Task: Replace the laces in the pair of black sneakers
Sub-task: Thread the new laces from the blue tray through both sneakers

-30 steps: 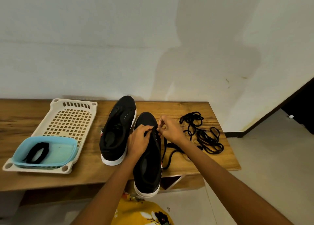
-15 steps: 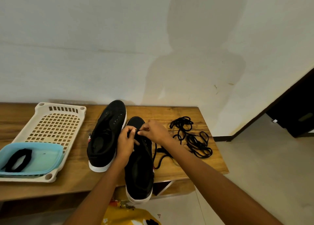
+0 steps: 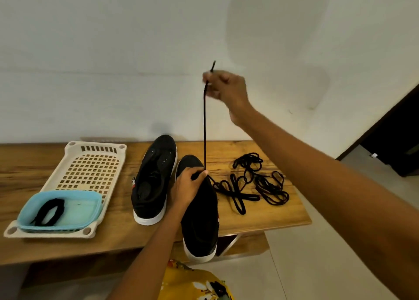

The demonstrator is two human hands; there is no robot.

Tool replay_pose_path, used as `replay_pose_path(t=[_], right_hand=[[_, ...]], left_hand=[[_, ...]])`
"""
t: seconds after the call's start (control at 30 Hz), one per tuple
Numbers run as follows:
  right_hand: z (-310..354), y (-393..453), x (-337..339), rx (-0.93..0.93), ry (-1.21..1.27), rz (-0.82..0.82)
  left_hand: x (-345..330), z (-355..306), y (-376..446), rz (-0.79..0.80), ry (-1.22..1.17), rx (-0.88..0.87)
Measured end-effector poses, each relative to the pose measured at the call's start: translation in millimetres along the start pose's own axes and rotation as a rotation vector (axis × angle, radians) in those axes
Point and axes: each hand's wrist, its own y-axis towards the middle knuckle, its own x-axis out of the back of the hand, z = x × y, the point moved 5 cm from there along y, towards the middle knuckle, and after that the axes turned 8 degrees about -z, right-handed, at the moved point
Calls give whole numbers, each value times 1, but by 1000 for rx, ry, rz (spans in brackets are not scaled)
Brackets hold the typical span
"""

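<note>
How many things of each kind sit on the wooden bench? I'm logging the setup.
Black sneakers: 2, one standing free, one under the left hand
Trays: 2, cream slotted tray, blue tray
Laces: at least 3, taut lace, loose pile, bundle in blue tray
Total: at least 7

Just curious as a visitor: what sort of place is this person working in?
Probably a room in a home, not a workshop: a low wooden bench against a plain white wall, a tiled floor, and a plastic basket tray beside the black sneakers.
</note>
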Motion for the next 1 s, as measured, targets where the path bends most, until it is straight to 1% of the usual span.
replay_pose_path(t=[0.07, 0.1, 0.13, 0.17, 0.23, 0.3, 0.37, 0.4, 0.43, 0.47, 0.53, 0.6, 0.67, 0.77, 0.8, 0.93, 1.0], right_hand=[[30, 15, 6, 12, 303, -102], [41, 22, 12, 15, 410, -144], [46, 25, 18, 21, 457, -176], [47, 27, 23, 24, 449, -195], [31, 22, 32, -17, 294, -201], [-6, 5, 36, -104, -50, -139], [-51, -21, 35, -192, -385, 34], [-71, -37, 33, -232, -469, 115], [-89, -52, 32, -278, -496, 164], [-106, -64, 31, -334, -482, 180], [-135, -84, 33, -444, -440, 170], [-160, -98, 37, -491, -505, 184], [-182, -111, 42, -491, -533, 196], [-201, -125, 47, -458, -513, 191], [-205, -128, 49, -457, -500, 190], [-208, -128, 50, -436, -518, 189], [-199, -122, 52, -388, -515, 145]], left_hand=[[0, -2, 2, 25, 49, 5], [0, -3, 4, 40, 77, 10], [0, -4, 5, 51, 100, 14], [0, -4, 6, 57, 112, 16], [2, -2, 7, 40, 96, 3], [5, 2, 6, -18, 61, -5], [8, 0, 5, -74, 29, 23], [10, -5, 5, -89, 42, 21], [11, -9, 6, -103, 92, 1], [12, -15, 6, -122, 164, -32], [18, -28, 5, -170, 267, -85], [24, -36, 7, -204, 272, -99], [27, -42, 14, -197, 171, -70], [30, -53, 26, -159, -131, 9], [30, -57, 28, -143, -194, 22], [27, -75, 26, -65, -451, 41], [25, -83, 23, -9, -544, 19]])
